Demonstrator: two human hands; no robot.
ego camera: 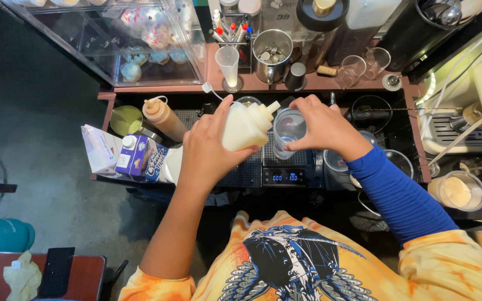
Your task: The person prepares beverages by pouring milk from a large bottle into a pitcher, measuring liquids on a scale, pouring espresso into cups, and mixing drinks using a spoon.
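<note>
**Squeeze bottle tipped over the cup on the scale**

Left hand (210, 147) wrapped tight round a pale squeeze bottle (245, 127), fingers closed on its body, bottle lying almost sideways with the nozzle aimed right at the rim of a clear plastic cup (289, 131). Nozzle tip just at the cup's edge, possibly touching; hard to say from up here. Flip cap hanging off behind the bottle on its thin strap.

Right hand (322, 125) clamped on the cup from the right, fingertips curled over the rim, blue sleeve (391, 192) running back toward the body. Cup upright on a small black digital scale (284, 174), display lit at the front edge. Whether anything is flowing from the nozzle: cannot tell, too small and blurred.

Over to the left, a brown sauce bottle (164, 118) leaning on the black counter mat, and near it two cartons, a white one (100, 149) and a blue-and-purple one (138, 157), tight together. Up on the reddish shelf (213, 69): a tall clear measuring cup (229, 64), a steel pitcher (271, 54), a couple of tilted glasses (364, 66). Far right, a cup of creamy beige powder or paste (457, 191) beside the espresso machine's drip tray (458, 134). Top left, a clear display case (140, 39) with frosted pastries inside.
</note>
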